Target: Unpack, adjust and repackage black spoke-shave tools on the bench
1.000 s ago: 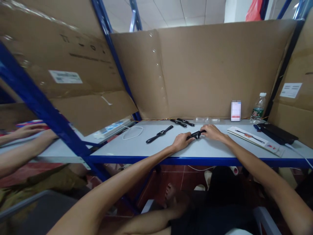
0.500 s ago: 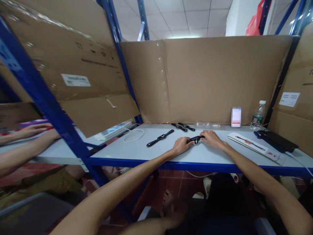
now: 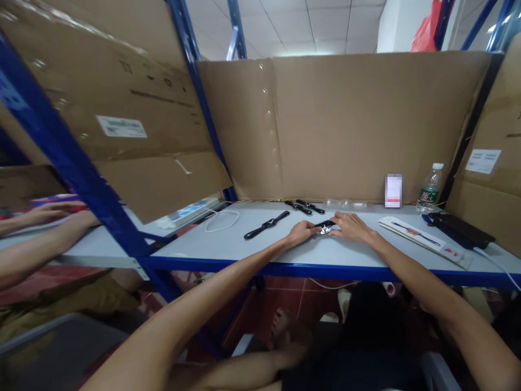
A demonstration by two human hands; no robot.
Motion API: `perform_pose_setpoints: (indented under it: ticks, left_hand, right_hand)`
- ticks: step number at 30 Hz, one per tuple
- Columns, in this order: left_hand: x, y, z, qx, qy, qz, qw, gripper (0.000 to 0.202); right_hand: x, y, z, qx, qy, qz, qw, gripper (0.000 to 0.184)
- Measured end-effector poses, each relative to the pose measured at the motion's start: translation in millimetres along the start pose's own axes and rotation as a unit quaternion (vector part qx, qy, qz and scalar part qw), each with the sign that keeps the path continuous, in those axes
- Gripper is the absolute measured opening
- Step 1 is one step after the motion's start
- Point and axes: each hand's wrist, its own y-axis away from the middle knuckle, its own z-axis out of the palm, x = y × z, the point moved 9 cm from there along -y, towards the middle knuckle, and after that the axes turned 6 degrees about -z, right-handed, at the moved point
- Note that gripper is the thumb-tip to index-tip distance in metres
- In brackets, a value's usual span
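Observation:
Both my hands rest on the pale shelf table (image 3: 228,247) around a small black smartwatch (image 3: 325,227). My left hand (image 3: 300,233) pinches its left end with curled fingers. My right hand (image 3: 350,226) grips its right end, fingers bent over it. A bright patch shows on the watch between the hands. Another black watch (image 3: 266,224) lies flat with straps spread to the left. Two more black watch pieces (image 3: 304,206) lie at the back by the cardboard wall.
A white cable loop (image 3: 222,220) lies at left. A long white box (image 3: 423,239), a black flat case (image 3: 459,229), a water bottle (image 3: 430,189) and a small white card (image 3: 393,190) stand at right. Cardboard walls surround the table. Another person's arms (image 3: 40,239) rest at far left.
My hands have stayed on the watch and turned it slightly; a bright face or back now shows between them. The view shifted a little.

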Motion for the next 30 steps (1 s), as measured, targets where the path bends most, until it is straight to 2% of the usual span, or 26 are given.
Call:
perform_pose_setpoints:
  ticks: [5,14,21,30]
  left_hand:
    - [-4.8,-3.8,3.5,-0.022,0.013,0.002,1.000,0.050]
    - [-7.7,-2.7,3.3,-0.019,-0.004,-0.002,1.000,0.049]
    - [0.1,5.0,3.4,-0.035,-0.036,0.019,0.999,0.046]
    - [10.2,3.1,5.3,-0.065,-0.083,0.062,0.992,0.051]
  right_hand:
    - [-1.7,-1.0,2.4,0.001,0.006,-0.002,1.000,0.050]
    - [1.1,-0.5,7.9,0.022,-0.012,0.020,0.999,0.048]
    - [-3.6,1.3,6.1,0.010,0.001,0.025,1.000,0.045]
    - [-7.6,1.6,7.0,-0.004,0.043,0.020,0.999,0.043]
